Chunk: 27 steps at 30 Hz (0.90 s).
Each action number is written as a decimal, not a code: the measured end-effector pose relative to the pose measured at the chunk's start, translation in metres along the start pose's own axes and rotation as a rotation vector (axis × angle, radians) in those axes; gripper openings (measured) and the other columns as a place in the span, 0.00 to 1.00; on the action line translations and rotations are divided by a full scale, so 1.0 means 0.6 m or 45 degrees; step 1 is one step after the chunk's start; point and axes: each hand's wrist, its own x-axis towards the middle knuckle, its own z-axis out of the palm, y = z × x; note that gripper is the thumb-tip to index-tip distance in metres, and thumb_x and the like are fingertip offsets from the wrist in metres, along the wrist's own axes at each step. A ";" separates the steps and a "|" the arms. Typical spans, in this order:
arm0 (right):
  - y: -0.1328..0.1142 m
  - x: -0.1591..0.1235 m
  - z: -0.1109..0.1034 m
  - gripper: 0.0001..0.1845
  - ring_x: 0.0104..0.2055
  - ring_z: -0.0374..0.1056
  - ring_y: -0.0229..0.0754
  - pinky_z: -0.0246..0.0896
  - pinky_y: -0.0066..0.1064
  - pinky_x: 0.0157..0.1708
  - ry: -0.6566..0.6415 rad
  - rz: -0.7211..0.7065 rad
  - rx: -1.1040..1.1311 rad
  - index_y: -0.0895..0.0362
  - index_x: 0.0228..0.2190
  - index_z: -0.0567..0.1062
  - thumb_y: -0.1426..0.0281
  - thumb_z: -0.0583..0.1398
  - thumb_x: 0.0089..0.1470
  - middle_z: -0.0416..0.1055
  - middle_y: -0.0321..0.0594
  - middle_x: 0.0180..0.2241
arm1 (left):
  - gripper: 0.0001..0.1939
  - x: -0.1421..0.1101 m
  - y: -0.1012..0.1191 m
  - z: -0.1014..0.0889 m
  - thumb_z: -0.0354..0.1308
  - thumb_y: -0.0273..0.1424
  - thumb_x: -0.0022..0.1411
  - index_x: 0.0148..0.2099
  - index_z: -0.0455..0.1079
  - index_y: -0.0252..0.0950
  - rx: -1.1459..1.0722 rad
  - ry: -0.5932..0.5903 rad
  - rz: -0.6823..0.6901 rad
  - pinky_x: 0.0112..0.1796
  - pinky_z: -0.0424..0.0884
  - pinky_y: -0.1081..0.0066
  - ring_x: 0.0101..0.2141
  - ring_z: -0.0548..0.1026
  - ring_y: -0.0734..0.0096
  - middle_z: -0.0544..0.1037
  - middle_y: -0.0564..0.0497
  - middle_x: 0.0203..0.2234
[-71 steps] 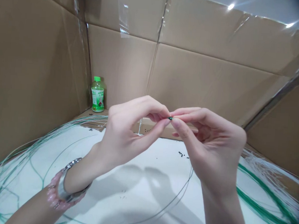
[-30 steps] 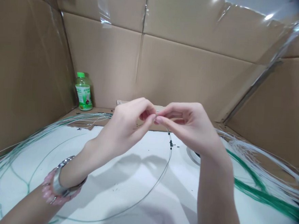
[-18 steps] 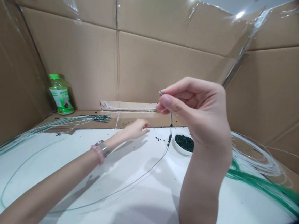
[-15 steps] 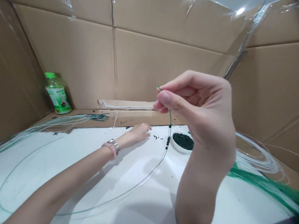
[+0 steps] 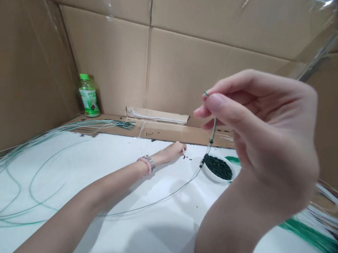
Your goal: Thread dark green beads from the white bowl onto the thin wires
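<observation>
**Bare arms (image 5: 95, 190), bracelets on the left wrist (image 5: 156, 160)**
A pink beaded bracelet (image 5: 142, 163) and a silver metal band (image 5: 150, 162) are worn there.

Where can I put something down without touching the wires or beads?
The white table is free below the thin wire, between the left forearm and right forearm. More lies right of that forearm, before the green strands. Crowded: the bead bowl, left hand and wire coils far left.

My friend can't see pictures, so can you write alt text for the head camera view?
A right hand held up close pinches a thin green wire strung with a few dark beads. Below it, a left hand rests on a white table, near scattered loose beads and a white bowl of dark green beads.
</observation>
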 end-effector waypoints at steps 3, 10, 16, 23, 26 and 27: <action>0.007 -0.001 0.006 0.06 0.23 0.71 0.33 0.68 0.22 0.21 0.024 -0.019 -0.098 0.54 0.25 0.76 0.74 0.64 0.52 0.73 0.33 0.23 | 0.17 -0.003 0.014 -0.014 0.55 0.35 0.65 0.53 0.66 0.33 -0.208 0.094 -0.049 0.44 0.73 0.58 0.44 0.73 0.63 0.72 0.44 0.48; 0.026 0.008 0.040 0.09 0.25 0.69 0.34 0.68 0.23 0.21 0.232 -0.113 -0.195 0.54 0.24 0.74 0.77 0.61 0.53 0.70 0.32 0.22 | 0.14 -0.053 0.096 -0.147 0.55 0.32 0.64 0.50 0.65 0.32 -0.784 0.424 0.027 0.41 0.73 0.71 0.41 0.75 0.70 0.75 0.43 0.43; 0.016 -0.002 0.092 0.07 0.29 0.70 0.34 0.70 0.21 0.26 0.233 -0.160 -0.230 0.54 0.27 0.72 0.77 0.61 0.53 0.71 0.32 0.26 | 0.07 -0.187 0.197 -0.228 0.59 0.32 0.60 0.41 0.67 0.38 -1.346 0.658 0.132 0.35 0.74 0.81 0.34 0.76 0.80 0.75 0.51 0.36; 0.011 -0.020 0.129 0.07 0.35 0.72 0.38 0.74 0.26 0.32 0.151 -0.205 -0.192 0.55 0.30 0.72 0.79 0.60 0.51 0.73 0.37 0.33 | 0.06 -0.224 0.229 -0.219 0.65 0.27 0.53 0.33 0.71 0.37 -1.569 0.618 0.273 0.32 0.74 0.84 0.28 0.75 0.81 0.75 0.54 0.29; 0.009 -0.024 0.133 0.08 0.36 0.71 0.39 0.74 0.27 0.31 0.170 -0.232 -0.230 0.55 0.29 0.72 0.80 0.60 0.50 0.72 0.38 0.33 | 0.03 -0.222 0.227 -0.220 0.63 0.26 0.56 0.33 0.71 0.36 -1.606 0.559 0.336 0.33 0.74 0.85 0.28 0.75 0.82 0.75 0.54 0.29; 0.008 -0.025 0.134 0.08 0.36 0.71 0.39 0.73 0.27 0.30 0.172 -0.244 -0.245 0.55 0.29 0.72 0.80 0.60 0.49 0.72 0.38 0.33 | 0.02 -0.222 0.226 -0.220 0.62 0.26 0.58 0.34 0.71 0.36 -1.601 0.549 0.358 0.34 0.75 0.85 0.29 0.75 0.82 0.75 0.54 0.29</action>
